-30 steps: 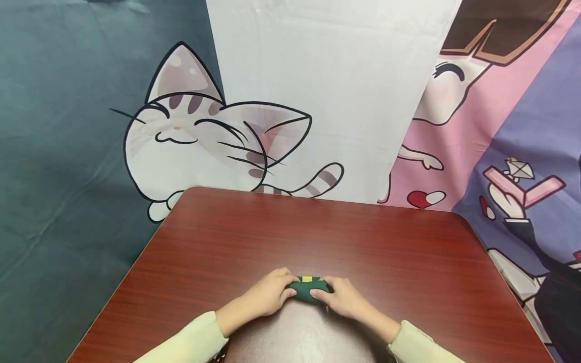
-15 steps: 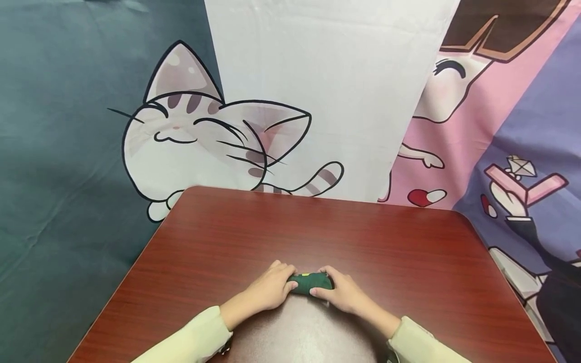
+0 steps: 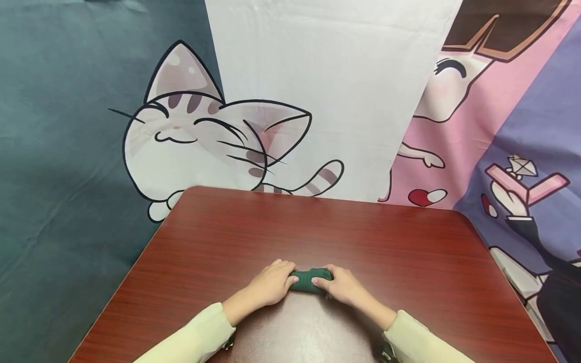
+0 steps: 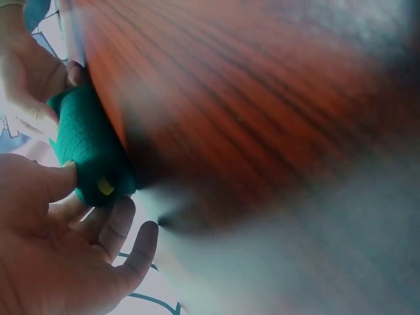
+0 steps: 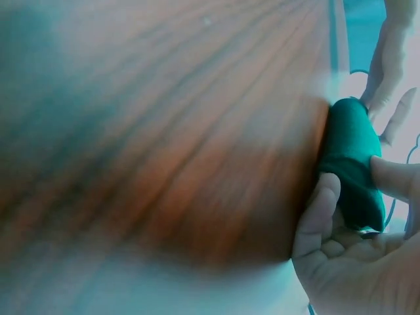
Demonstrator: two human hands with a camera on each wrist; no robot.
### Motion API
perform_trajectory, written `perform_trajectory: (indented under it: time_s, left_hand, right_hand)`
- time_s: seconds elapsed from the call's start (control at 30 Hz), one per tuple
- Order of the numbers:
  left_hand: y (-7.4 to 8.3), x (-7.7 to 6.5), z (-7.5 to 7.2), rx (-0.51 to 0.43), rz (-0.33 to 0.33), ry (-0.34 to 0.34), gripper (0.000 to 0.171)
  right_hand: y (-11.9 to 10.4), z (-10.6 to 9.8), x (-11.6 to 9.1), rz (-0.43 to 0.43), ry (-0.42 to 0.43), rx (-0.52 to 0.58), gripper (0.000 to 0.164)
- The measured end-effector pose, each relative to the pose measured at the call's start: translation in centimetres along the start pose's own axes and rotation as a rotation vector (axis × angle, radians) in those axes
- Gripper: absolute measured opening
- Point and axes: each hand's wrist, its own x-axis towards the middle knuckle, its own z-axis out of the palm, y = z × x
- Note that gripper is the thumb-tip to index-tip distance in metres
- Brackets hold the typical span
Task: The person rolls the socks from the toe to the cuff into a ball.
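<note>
- Green rolled cloth-like bundle (image 3: 305, 282), lying crosswise between both hands, over the near-middle part of the table; touching the wood or just above it, cannot tell.
- Left hand (image 3: 271, 283): on the bundle's left end, thumb on the near side, fingers over the far side, clamped on it. Left wrist view shows the little finger (image 4: 143, 251) apart from the bundle.
- Right hand (image 3: 343, 285): on the bundle's right end, thumb on the near side, fingers curled round, clamped on it.
- Yellow patch (image 4: 105, 186): small, on the bundle near the left hand.
- Table (image 3: 317, 227): reddish-brown wood grain, rounded far corners, pale glare toward the near side.
- Pale sleeves (image 3: 190, 337) on both forearms, dark item (image 3: 229, 340) at the left cuff.
- Backdrop (image 3: 354, 75): printed fabric behind table, cartoon cat (image 3: 186, 151) on left, pink and purple sections on right.
</note>
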Motion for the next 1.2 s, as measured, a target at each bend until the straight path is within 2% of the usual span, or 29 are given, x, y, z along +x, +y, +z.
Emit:
perform_trajectory:
  time_s: [0.17, 0.53, 0.9, 1.2]
  left_hand:
    - [-0.3, 0.4, -0.1, -0.028, -0.01, -0.034, 0.029]
    - [-1.0, 1.2, -0.2, -0.156, 0.003, -0.068, 0.026]
    - [-0.9, 1.7, -0.7, -0.186, 0.014, -0.126, 0.025]
    - [-0.8, 1.9, -1.3, -0.215, -0.005, -0.176, 0.026]
  right_hand:
    - [-0.4, -0.2, 0.5, 0.04, -0.025, 0.01, 0.05]
    - [-0.6, -1.1, 1.8, 0.109, -0.126, 0.031, 0.038]
    - [-0.2, -1.2, 2.3, 0.1, -0.174, 0.012, 0.035]
    - [-0.9, -1.4, 2.2, 0.107, -0.165, -0.039, 0.04]
